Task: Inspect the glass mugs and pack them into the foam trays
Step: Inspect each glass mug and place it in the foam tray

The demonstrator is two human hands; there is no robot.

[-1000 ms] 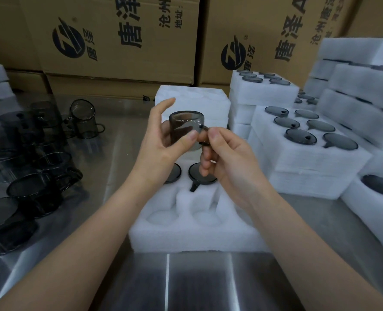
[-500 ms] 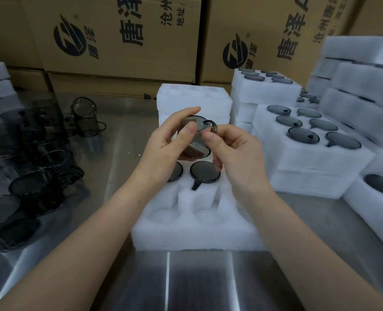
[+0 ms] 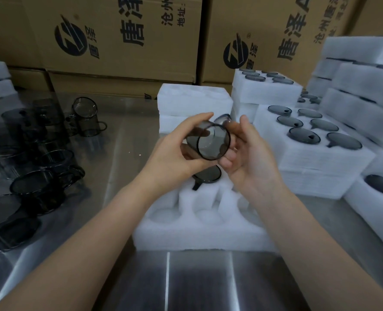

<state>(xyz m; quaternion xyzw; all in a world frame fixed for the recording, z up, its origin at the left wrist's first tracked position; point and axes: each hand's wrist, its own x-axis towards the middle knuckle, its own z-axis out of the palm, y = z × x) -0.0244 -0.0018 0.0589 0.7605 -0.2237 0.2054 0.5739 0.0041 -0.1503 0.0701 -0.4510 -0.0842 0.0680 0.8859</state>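
Printed brown cartons (image 3: 118, 41) are stacked like a wall at the back, and in front of them runs a shiny steel desk (image 3: 197, 283). To the right, filled trays (image 3: 320, 167) stand piled up, each showing rows of dark round mug bottoms. In the middle, nearest the person, lies the open foam tray (image 3: 197, 234). Its near wells are bare, and one packed mug (image 3: 208, 175) sits upside down in the back row with its handle in the slot. A second may sit beside it, but the wrist hides that spot. The loose mugs (image 3: 40, 187) wait in a crowd along the left of the desk.

Both hands are raised above the tray's far end. The left hand (image 3: 175, 151) has its grip round the barrel of a smoky glass mug (image 3: 208, 142), thumb on top and fingers beneath. The right hand (image 3: 249, 162) cradles the far side, its fingers curled under the glass and its thumb lifted near the handle. The mug is held clear of the foam, tipped so its round end faces the person.

This looks to me like the inspection step, checking for chips or flaws. If the mug passes, the next move calls for turning it mouth down, lining the handle up with a slot, and lowering it squarely into a free well without knocking the packed mug.
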